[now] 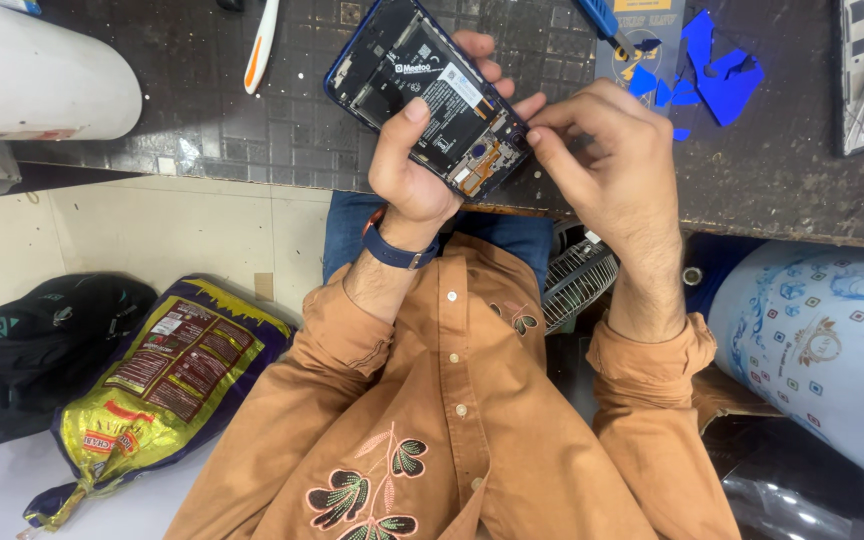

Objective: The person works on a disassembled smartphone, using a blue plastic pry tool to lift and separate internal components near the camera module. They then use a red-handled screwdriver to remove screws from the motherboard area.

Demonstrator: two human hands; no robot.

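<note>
A glossy blue plastic frame is seen on the opened phone (pixel 430 95), with matt black inner parts. The worktop (pixel 252 130) looks rough, dark and gridded. Matt brown cloth is worn as a shirt (pixel 452 420); the sack (pixel 167 375) is shiny plastic.

- Phone (pixel 430 92): blue frame, black insides, a white label, a copper-orange strip at its 4 o'clock end.
- Shirt (pixel 452 420): rust orange, pale buttons, dark leaves with pink stems embroidered at 6 o'clock.
- Strap (pixel 399 252) on the left wrist: navy blue.
- Worktop (pixel 252 130): black, with a faint square grid.
- Scraps (pixel 717 70) at 1 o'clock: bright blue.
- Tool (pixel 261 45) at 11 o'clock: white with an orange stripe.
- Sack (pixel 167 375) at 8 o'clock: yellow and purple, with a dark red panel.
- Bag (pixel 42 350) at 9 o'clock: black, with teal marks.
- Drum (pixel 822 345) at 4 o'clock: white and pale blue, dotted with small squares.
- Jeans (pixel 352 225): blue.
</note>
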